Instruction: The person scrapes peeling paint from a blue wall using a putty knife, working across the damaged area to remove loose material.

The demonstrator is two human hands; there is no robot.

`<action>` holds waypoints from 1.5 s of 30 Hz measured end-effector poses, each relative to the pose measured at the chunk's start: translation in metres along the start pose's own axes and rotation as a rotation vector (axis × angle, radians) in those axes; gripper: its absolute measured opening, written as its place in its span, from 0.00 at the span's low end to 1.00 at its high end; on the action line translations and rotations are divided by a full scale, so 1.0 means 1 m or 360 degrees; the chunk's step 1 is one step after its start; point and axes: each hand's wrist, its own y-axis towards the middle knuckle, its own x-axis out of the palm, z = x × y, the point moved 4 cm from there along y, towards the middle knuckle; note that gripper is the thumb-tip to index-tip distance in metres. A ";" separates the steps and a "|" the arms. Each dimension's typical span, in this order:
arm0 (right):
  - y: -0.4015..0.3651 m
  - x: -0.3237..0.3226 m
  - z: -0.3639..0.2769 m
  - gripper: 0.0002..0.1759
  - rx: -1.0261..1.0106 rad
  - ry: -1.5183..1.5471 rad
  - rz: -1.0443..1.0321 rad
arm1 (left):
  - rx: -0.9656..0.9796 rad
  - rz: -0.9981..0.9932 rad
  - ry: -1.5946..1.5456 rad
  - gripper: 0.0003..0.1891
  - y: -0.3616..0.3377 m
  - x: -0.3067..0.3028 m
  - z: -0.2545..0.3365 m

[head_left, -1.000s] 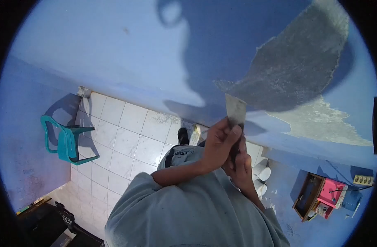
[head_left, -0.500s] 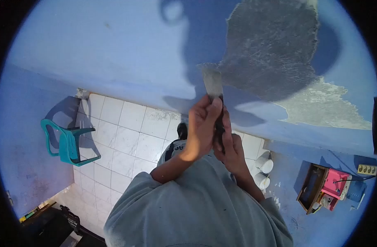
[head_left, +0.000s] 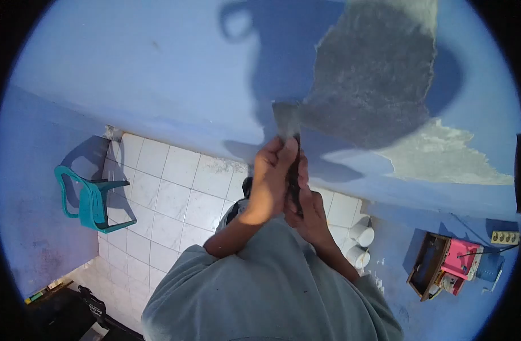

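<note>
A putty knife is held in both hands, its broad metal blade pointing up at the blue wall. My left hand is closed around the upper part of its dark handle, the thumb lying along it near the blade. Lower down, the fingers of my right hand wrap the handle's end. The blade's edge meets the wall at the left tip of a bare grey patch where the paint is gone. A paler bare area continues to the lower right. My shadow covers much of the patch.
A teal plastic chair stands at the left on the white tiled floor. White buckets sit by the wall at right. Farther right are a wooden box, a pink container and a power strip.
Both hands and the putty knife have shifted slightly left in view, and the blade sits a little lower. The view itself has moved slightly. Both hands keep their grip.
</note>
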 end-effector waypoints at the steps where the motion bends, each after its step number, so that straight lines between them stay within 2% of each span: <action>1: 0.001 -0.002 -0.002 0.27 -0.0028 -0.0007 -0.0016 | 0.0003 0.0009 0.0031 0.13 0.003 0.001 -0.001; 4: -0.021 -0.016 0.003 0.28 0.0024 -0.0001 0.0000 | -0.0048 -0.0157 -0.0120 0.13 -0.005 0.011 -0.016; 5: -0.029 -0.018 0.004 0.28 0.0065 0.0063 0.0021 | -0.0160 -0.0161 -0.0131 0.12 -0.007 0.010 -0.025; 7: -0.030 -0.022 0.008 0.28 0.0100 0.0120 0.0034 | -0.0171 -0.0155 -0.0142 0.11 -0.008 0.015 -0.027; 9: -0.021 -0.026 0.022 0.28 0.0030 0.0309 -0.0181 | -0.0172 -0.0136 -0.0153 0.11 -0.002 0.016 -0.019; 11: 0.011 -0.018 0.028 0.28 -0.0027 0.0189 -0.0136 | 0.0065 -0.0075 0.0183 0.10 0.016 0.004 0.005; 12: 0.021 -0.011 0.030 0.29 -0.0089 0.0070 -0.0078 | 0.0049 -0.0077 0.0189 0.10 0.013 -0.001 0.007; 13: 0.024 -0.004 0.031 0.29 -0.0100 0.0367 -0.0116 | 0.0043 -0.0104 0.0167 0.10 0.015 -0.003 0.009; 17: 0.010 -0.006 0.022 0.30 -0.0031 0.0261 -0.0166 | 0.0013 -0.0064 0.0153 0.09 0.008 0.003 0.007; 19: 0.005 -0.016 0.019 0.30 -0.0272 0.0236 -0.0050 | -0.0002 -0.0129 0.0192 0.07 0.008 0.017 0.001; 22: -0.013 -0.029 0.009 0.30 -0.0293 0.0044 0.0056 | -0.0061 -0.0221 0.0177 0.07 0.000 0.025 -0.022; 24: -0.021 -0.039 0.026 0.30 -0.0305 0.0129 0.0014 | -0.0096 -0.0225 0.0137 0.07 -0.005 0.026 -0.030; 25: -0.021 -0.039 0.032 0.26 -0.0238 0.0262 -0.0062 | -0.0052 -0.0222 0.0202 0.07 -0.006 0.027 -0.029; 26: -0.020 -0.038 0.034 0.37 -0.0175 0.0397 -0.0140 | -0.0004 -0.0220 0.0271 0.08 -0.005 0.029 -0.025; 27: -0.014 -0.039 0.033 0.37 -0.0177 0.0398 -0.0151 | 0.0005 -0.0216 0.0276 0.08 0.000 0.027 -0.018; 28: -0.002 -0.030 0.021 0.25 -0.0101 0.0351 -0.0109 | -0.0009 -0.0129 0.0275 0.08 0.008 0.026 0.001; 29: 0.008 -0.018 0.010 0.28 -0.0026 0.0316 -0.0060 | -0.0034 -0.0043 0.0281 0.09 0.012 0.023 0.016; 31: 0.022 0.012 -0.022 0.27 -0.0090 0.0227 -0.0101 | 0.0346 0.0150 0.0265 0.12 0.016 0.020 0.039; 32: 0.030 0.021 -0.037 0.26 -0.0147 0.0113 -0.0143 | 0.0372 0.0205 0.0304 0.12 0.016 0.016 0.055; 33: 0.035 0.028 -0.044 0.24 -0.0110 0.0108 -0.0382 | 0.0432 0.0094 0.0184 0.12 0.016 0.019 0.069; 34: 0.039 0.029 -0.046 0.24 -0.0120 0.0102 -0.0379 | 0.0496 -0.0015 0.0065 0.12 0.016 0.022 0.079; 36: 0.048 0.032 -0.049 0.24 -0.0255 0.0011 -0.0508 | 0.0524 0.0040 0.0111 0.13 0.018 0.017 0.075; 38: 0.048 0.021 -0.038 0.25 -0.0288 -0.0136 -0.0479 | 0.0550 0.0106 0.0155 0.13 0.016 0.011 0.067; 40: 0.037 0.003 -0.018 0.25 -0.0300 -0.0271 -0.0431 | 0.0364 -0.0004 0.0292 0.13 0.007 0.014 0.047; 41: 0.028 -0.006 -0.007 0.25 -0.0262 -0.0109 -0.0472 | 0.0373 0.0047 0.0607 0.12 0.005 0.012 0.034; 42: 0.020 -0.015 0.001 0.34 -0.0224 0.0051 -0.0514 | 0.0371 0.0052 0.0598 0.12 0.003 0.016 0.024; 44: 0.008 -0.033 0.013 0.38 -0.0190 0.0043 -0.0389 | 0.0300 -0.0213 0.0164 0.10 0.001 0.033 0.013; 45: 0.004 -0.040 0.016 0.46 -0.0167 0.0043 -0.0264 | 0.0040 -0.0258 -0.0065 0.09 0.005 0.032 0.000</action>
